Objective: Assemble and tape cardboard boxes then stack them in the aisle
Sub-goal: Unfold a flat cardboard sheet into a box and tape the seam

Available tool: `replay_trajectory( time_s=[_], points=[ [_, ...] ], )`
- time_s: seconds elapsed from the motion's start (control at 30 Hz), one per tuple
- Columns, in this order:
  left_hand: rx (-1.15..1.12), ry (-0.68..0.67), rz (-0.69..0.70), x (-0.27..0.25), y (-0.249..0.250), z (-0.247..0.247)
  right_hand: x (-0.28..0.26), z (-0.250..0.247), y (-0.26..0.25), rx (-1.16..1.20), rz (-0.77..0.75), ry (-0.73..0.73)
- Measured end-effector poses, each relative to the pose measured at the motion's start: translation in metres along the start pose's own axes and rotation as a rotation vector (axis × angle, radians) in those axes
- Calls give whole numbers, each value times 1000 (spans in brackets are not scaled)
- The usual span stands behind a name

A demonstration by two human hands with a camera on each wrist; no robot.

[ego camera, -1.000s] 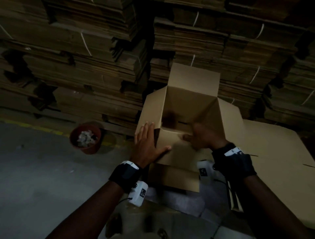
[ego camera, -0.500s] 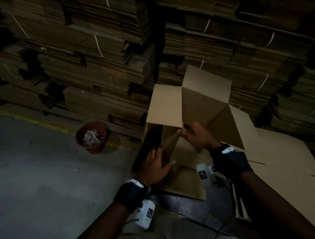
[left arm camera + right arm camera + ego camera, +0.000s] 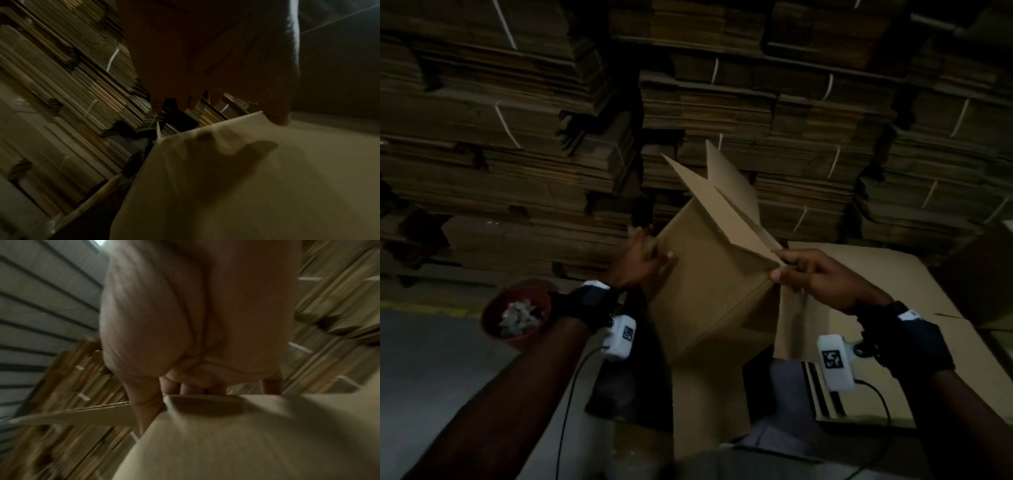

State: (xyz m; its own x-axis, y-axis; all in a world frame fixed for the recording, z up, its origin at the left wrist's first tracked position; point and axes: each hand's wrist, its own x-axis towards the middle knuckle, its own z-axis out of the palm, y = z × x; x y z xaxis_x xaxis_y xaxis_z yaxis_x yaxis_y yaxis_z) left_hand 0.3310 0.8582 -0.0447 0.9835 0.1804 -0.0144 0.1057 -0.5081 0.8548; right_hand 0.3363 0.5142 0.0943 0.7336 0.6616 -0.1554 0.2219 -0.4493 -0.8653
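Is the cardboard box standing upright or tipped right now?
Tipped: the cardboard box is held tilted between left hand and right hand, open flaps pointing away.

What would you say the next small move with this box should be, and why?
Probably finish turning the box over and set it down. It is held tilted in the air, left hand on its side panel and right hand pinching a corner, with loose flaps pointing away and no tape visible.

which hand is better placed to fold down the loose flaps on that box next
Probably the right hand: it already pinches the cardboard box at the corner where the flaps meet. The left hand grips the far side, steadying it.
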Motion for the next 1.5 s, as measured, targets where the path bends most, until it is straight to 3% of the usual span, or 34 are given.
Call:
replay_trajectory(
  time_s=[0.1, 0.23, 0.33, 0.4, 0.47, 0.57, 0.67, 0.8, 0.93, 1.13, 1.27, 1.37, 1.5],
  points=[
    [36, -118, -120, 17, 2, -14, -11, -9, 23, 85, 56, 8],
    [147, -220, -43, 23, 0, -18, -12, -15, 44, 121, 87, 256],
    [130, -195, 10, 20, 9, -16, -2, -24, 54, -302, 257, 449],
    [128, -186, 34, 17, 16, -15, 6, -22, 65, -713, 436, 428],
    [125, -178, 20, 15, 24, -14, 15, -5, 74, -897, 547, 377],
    [120, -130, -3, 11, 29, -18, 21, 40, 76, -754, 617, 260],
    [130, -133, -46, 7, 22, -27, 21, 77, 86, -459, 526, 219],
    [51, -243, -78, -1, 8, -41, 31, 106, 99, -169, 431, 257],
    [-196, -339, -238, -19, -17, -58, 49, 131, 130, -191, 460, 190],
    [-114, -233, -362, -49, -56, -49, 64, 181, 148, -312, 602, 134],
    [-125, -252, -429, -69, -92, -39, 67, 212, 176, -410, 651, 91],
    [-131, -204, -473, -80, -116, -33, 61, 219, 188, -368, 722, 36],
    [-102, -193, -475, -85, -133, -29, 35, 208, 211, -332, 879, 196]
  ],
)
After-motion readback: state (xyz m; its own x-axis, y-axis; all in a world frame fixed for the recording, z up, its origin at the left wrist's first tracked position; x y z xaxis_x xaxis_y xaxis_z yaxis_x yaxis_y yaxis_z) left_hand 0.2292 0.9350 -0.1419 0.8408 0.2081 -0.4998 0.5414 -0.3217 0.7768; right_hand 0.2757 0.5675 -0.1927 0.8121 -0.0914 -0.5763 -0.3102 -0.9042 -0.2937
